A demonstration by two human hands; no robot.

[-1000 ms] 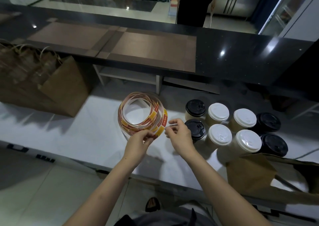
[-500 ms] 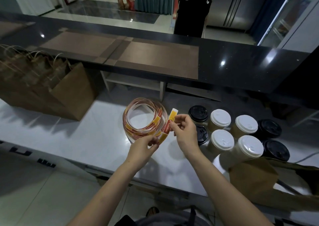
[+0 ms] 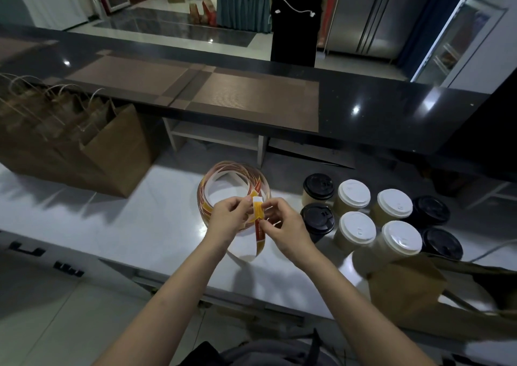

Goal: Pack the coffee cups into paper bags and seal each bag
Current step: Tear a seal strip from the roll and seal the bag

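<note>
A loose roll of orange-and-red sticker strip [image 3: 223, 175] stands on the white counter [image 3: 140, 226]. My left hand [image 3: 228, 217] pinches the strip's backing, and my right hand [image 3: 282, 226] pinches a yellow sticker [image 3: 258, 207] at the strip's end, between the two hands. Right of them stand several coffee cups: some with white lids [image 3: 354, 193] and some with black lids [image 3: 319, 186]. A brown paper bag [image 3: 405, 290] lies flat at the counter's front right.
A bunch of upright brown paper bags with twine handles [image 3: 70, 136] stands at the left. Behind runs a raised dark countertop [image 3: 377, 114] with brown mats. A person in black [image 3: 296, 16] stands beyond it.
Both hands have lifted the strip's end off the roll. The right hand has peeled a sticker partly free, and a loop of backing now hangs down below the hands.
</note>
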